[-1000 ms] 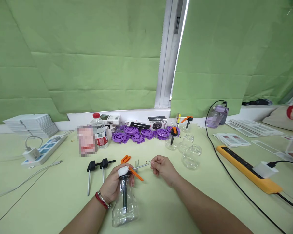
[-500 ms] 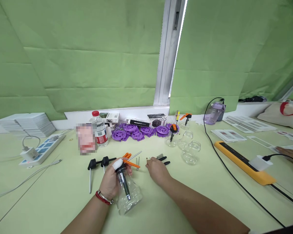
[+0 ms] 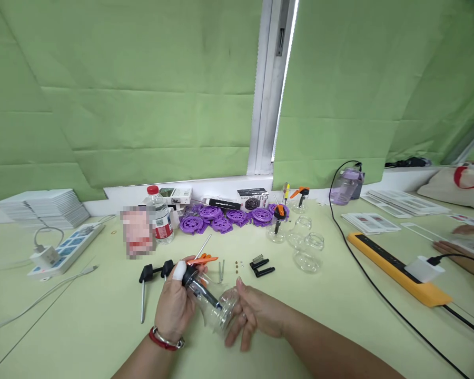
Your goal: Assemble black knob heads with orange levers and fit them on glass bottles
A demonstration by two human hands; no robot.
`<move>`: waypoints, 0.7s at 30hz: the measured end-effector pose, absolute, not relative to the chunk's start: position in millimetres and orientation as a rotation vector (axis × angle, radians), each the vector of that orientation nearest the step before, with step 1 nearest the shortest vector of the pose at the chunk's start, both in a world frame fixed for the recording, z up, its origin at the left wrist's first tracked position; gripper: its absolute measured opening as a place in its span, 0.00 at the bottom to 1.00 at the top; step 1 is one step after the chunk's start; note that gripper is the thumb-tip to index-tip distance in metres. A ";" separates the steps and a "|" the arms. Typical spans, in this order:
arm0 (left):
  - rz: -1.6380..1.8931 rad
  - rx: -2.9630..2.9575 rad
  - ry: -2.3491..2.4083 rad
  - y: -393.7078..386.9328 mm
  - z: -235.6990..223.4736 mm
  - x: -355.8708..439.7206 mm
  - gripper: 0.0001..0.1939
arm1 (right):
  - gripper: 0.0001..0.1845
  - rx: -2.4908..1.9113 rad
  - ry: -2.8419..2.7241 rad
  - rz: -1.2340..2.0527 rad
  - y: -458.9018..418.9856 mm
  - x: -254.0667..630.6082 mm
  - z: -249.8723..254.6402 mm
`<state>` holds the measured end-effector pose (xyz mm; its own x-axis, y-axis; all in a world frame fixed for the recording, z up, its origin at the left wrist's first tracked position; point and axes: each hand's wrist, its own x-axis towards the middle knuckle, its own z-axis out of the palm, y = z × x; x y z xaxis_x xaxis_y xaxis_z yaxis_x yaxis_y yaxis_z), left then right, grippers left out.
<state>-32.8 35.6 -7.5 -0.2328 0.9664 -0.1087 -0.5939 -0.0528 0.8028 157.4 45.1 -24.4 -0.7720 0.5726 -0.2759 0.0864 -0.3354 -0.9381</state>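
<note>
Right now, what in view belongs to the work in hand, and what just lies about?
Likely in the work: clear vessel, held by left hand, right hand at its base; black tubes; metal pins; black-headed rods.

Seemingly idle: red-capped bottle; purple discs; yellow power strip.

A clear bottle [image 3: 209,301] with a black top [image 3: 188,275] and orange lever [image 3: 206,260] is held tilted in the left hand [image 3: 176,302]; its wide end is met by the right hand's [image 3: 256,313] loosely spread fingers. Beyond, thin rods [image 3: 221,270], a spring [image 3: 257,258] and black tubes [image 3: 265,271] are laid on the worktop [image 3: 90,331], with purple discs [image 3: 221,224] heaped at the far side.
</note>
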 end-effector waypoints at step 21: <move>1.206 1.230 1.459 38.0 -6.9 -35.1 0.22 | 0.41 -0.859 -2.014 1.043 47.2 184.8 6.8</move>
